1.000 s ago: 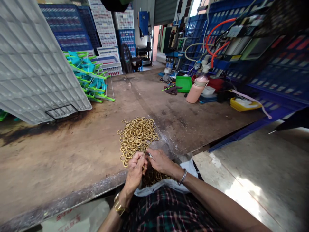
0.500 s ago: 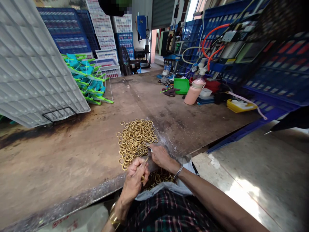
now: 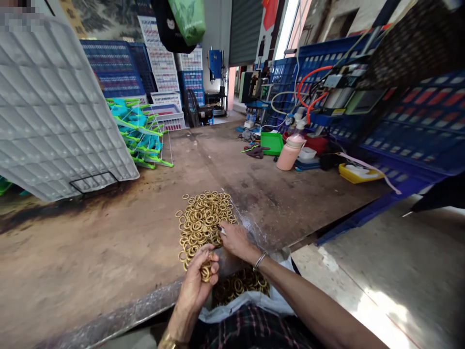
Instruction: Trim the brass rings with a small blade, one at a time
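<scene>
Work surface: brown table (image 3: 109, 242), scuffed and stained, its near edge scraped, with a dark scorch-like patch toward the left; concrete floor (image 3: 348, 271) to the right, grey roller shutter (image 3: 245, 31) at the far end of the room. Left hand (image 3: 194, 286): palm turned up near the table edge, fingers half curled, cupping several brass-coloured rings (image 3: 206, 274); exact count hidden by the fingers. Right hand (image 3: 238, 241): reaches in from the right, back of hand up, fingers bent, thumb and forefinger closed on a small object (image 3: 222, 230), dark and pale, mostly hidden. Main ring pile (image 3: 203, 218) lies on the table just beyond both hands; right hand covers part of its near right side. Nearest the body, a pale sack (image 3: 278, 303) holds more rings, below the hands. Farther: yellow tray (image 3: 354, 180), pink bottle (image 3: 289, 156) and green tray (image 3: 276, 144) at right; at left a ribbed grey-white panel (image 3: 65, 111) stands tilted, blocking the view behind it, with green hangers (image 3: 150, 132) beside it. Stacked crates (image 3: 109, 68) farther back.
</scene>
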### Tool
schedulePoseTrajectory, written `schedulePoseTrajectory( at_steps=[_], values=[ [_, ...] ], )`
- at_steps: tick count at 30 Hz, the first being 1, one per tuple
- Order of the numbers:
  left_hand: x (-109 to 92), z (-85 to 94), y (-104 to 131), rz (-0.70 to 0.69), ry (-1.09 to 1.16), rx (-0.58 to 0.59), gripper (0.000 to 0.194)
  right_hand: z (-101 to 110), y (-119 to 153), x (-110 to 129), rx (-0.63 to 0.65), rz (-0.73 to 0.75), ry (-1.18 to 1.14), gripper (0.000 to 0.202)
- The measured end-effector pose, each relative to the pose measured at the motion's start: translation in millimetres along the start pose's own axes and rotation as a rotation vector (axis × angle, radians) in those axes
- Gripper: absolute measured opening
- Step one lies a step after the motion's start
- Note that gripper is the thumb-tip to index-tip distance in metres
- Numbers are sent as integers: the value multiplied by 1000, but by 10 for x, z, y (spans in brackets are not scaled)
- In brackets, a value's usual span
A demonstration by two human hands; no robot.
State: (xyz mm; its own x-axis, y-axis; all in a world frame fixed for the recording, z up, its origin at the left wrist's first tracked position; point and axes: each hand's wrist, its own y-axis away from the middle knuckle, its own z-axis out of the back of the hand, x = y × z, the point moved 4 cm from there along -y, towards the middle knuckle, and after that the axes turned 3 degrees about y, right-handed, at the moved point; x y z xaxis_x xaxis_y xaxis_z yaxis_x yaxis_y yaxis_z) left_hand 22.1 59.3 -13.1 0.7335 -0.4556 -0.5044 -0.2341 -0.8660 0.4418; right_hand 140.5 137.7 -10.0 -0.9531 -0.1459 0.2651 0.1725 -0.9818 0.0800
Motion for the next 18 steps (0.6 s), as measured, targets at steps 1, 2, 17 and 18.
schedulePoseTrajectory(
  at_steps=[1,2,17,18],
  values=[
    [-1,9,-3,17,28,-10,29,-3,-1,-9,0,2,-9,17],
    [-2,19,-6,33,55,-25,26,-2,3,-18,-7,7,-26,17],
    [-78,-53,-45,-251,-362,-106,35,164,376,174,-72,273,-545,11],
    [-77,-38,-50,-268,-386,-104,35,169,385,189,-58,256,-596,10]
  ],
)
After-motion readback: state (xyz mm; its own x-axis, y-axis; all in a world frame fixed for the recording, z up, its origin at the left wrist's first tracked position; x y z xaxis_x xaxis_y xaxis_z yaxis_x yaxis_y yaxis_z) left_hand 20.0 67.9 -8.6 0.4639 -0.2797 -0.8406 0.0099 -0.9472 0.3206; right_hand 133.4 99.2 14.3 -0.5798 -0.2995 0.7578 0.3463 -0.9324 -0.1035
